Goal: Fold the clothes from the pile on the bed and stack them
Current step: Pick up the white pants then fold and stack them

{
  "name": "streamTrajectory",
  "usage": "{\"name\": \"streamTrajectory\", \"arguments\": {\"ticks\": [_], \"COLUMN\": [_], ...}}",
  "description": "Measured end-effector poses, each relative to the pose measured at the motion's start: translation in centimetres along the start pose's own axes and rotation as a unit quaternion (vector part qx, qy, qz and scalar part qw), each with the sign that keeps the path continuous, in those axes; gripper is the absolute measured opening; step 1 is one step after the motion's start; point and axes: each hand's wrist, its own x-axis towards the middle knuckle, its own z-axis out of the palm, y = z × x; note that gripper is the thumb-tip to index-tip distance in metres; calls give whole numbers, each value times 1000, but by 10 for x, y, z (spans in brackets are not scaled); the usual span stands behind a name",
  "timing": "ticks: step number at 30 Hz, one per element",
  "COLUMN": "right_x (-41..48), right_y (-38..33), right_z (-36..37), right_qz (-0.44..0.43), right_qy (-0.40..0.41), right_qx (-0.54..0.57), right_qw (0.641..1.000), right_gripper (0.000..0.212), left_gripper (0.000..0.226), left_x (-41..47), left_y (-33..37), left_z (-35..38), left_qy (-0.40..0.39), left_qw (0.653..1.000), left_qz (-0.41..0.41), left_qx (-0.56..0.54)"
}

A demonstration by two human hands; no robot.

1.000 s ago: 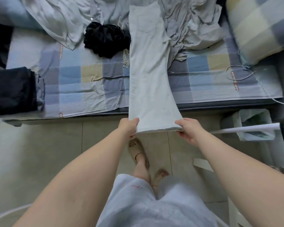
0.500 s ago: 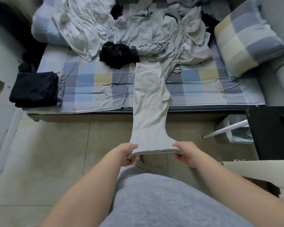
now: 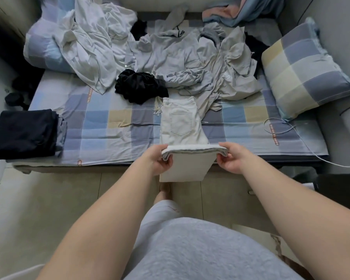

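The left hand [image 3: 159, 159] and the right hand [image 3: 233, 158] are each gripping one end of a fold in the pale trousers [image 3: 182, 124], fingers curled under the cloth and thumbs lying on top, so both are pinching the doubled fabric at the front edge of the bed [image 3: 109, 126]. The waist half of the trousers, back pocket up, is lying flat on the bed's checked sheet just beyond the hands, while the leg ends are hanging down from the fold in front of the bed's edge. Farther back on the bed, the pile of clothes [image 3: 190, 57] is sprawling unfolded across the middle, mostly pale grey and white pieces, with a crumpled black garment [image 3: 139, 87] sitting at its near side. At the bed's front left corner a folded dark stack [image 3: 24, 134] is resting. A checked pillow [image 3: 303, 71] is leaning at the bed's right end, and a thin cable [image 3: 279, 126] is looping over the sheet near it.
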Motion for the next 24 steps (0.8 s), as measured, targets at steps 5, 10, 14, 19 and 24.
{"name": "streamTrajectory", "arguments": {"ticks": [5, 10, 14, 19, 24], "right_x": [73, 157, 239, 364, 458], "right_y": [-95, -162, -197, -221, -227], "right_z": [71, 132, 163, 180, 178], "right_qz": [8, 24, 24, 25, -4], "right_qy": [32, 44, 62, 74, 18], "right_qx": [35, 41, 16, -55, -15], "right_qw": [999, 998, 998, 995, 1000], "right_gripper": [23, 23, 24, 24, 23], "left_gripper": [13, 11, 16, 17, 30], "left_x": [57, 128, 200, 317, 410], "left_y": [118, 216, 267, 293, 291], "left_z": [53, 90, 110, 119, 121], "left_qy": [-2, 41, 76, 109, 72], "left_qw": [999, 996, 994, 992, 989], "left_qz": [-6, -7, 12, 60, 124], "left_qx": [-46, -80, -77, -38, 37]}}
